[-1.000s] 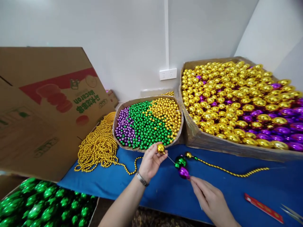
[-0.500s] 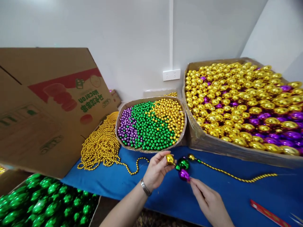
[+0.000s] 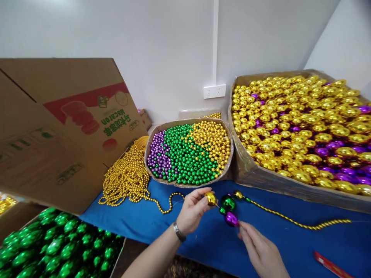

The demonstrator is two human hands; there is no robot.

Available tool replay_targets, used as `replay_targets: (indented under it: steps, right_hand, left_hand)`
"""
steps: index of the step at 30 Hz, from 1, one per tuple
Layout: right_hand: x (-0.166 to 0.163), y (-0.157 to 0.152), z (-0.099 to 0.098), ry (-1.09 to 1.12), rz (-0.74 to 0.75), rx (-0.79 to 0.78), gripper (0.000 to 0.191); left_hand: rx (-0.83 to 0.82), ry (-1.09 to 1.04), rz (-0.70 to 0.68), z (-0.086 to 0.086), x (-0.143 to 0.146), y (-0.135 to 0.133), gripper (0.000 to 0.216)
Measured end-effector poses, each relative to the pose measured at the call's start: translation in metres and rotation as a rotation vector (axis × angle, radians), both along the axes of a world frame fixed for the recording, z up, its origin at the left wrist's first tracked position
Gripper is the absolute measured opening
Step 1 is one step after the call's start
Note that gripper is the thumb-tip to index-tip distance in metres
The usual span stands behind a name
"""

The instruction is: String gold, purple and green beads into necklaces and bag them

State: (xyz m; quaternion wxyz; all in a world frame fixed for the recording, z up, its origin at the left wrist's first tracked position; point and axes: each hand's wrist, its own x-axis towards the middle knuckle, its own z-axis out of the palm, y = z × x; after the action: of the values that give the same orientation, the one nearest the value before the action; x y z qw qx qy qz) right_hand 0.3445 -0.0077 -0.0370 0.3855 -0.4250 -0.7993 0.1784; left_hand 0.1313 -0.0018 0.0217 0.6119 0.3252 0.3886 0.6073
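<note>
My left hand point(image 3: 193, 210) pinches a large gold bead point(image 3: 210, 198) on a thin wire, just in front of the round tray. Right beside that bead sit a large green bead point(image 3: 228, 202) and a purple bead point(image 3: 231, 219) on the same strand. My right hand point(image 3: 261, 251) has its fingers closed at the purple bead's lower end; what it grips there is too thin to make out. Another gold bead point(image 3: 238, 194) and a thin gold bead string point(image 3: 301, 224) trail off to the right over the blue cloth point(image 3: 139, 224).
A round cardboard tray point(image 3: 189, 153) holds small purple, green and gold beads. A big box point(image 3: 301, 131) of gold and purple beads stands at right. Gold strands point(image 3: 125, 178) pile at left by a tilted carton point(image 3: 60, 127). Green beads point(image 3: 58, 247) fill a box below. A red strip point(image 3: 333, 266) lies at lower right.
My left hand slid the gold bead down the wire until it met the green bead. The view shifted slightly left, so everything sits further right.
</note>
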Motion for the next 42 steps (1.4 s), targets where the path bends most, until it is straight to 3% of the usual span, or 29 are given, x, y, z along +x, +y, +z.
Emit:
replay_targets:
  steps: [7, 15, 19, 26, 33, 37, 40, 42]
  right_hand:
    - [-0.003, -0.003, 0.0, 0.03, 0.01, -0.04, 0.025]
    - [-0.001, 0.0, -0.013, -0.045, -0.051, 0.231, 0.028]
    - [0.0, 0.0, -0.013, -0.05, -0.035, 0.239, 0.028]
    - [-0.001, -0.004, -0.009, 0.114, 0.045, -0.052, 0.026]
    - [-0.007, -0.004, -0.008, 0.342, 0.091, -0.688, 0.045]
    - [-0.015, -0.004, -0.013, 0.629, 0.127, -0.898, 0.053]
    - [-0.016, -0.006, -0.018, 0.809, 0.124, -0.999, 0.051]
    - [-0.014, -0.006, -0.019, 0.887, 0.11, -1.056, 0.051]
  left_hand:
    - [-0.006, -0.079, -0.045, 0.002, -0.001, 0.0, 0.033]
    - [0.015, 0.034, -0.039, 0.002, -0.004, -0.003, 0.037]
    - [0.045, 0.135, -0.019, 0.002, -0.005, -0.005, 0.037]
    - [-0.004, -0.029, -0.102, 0.003, -0.005, -0.005, 0.038]
    - [0.071, 0.168, -0.078, 0.007, 0.002, -0.006, 0.039]
    - [0.12, 0.181, -0.132, 0.011, 0.003, -0.008, 0.047]
    - [0.167, 0.391, -0.104, 0.019, -0.019, -0.003, 0.046]
    - [0.188, 0.69, 0.075, 0.026, -0.047, 0.009, 0.037]
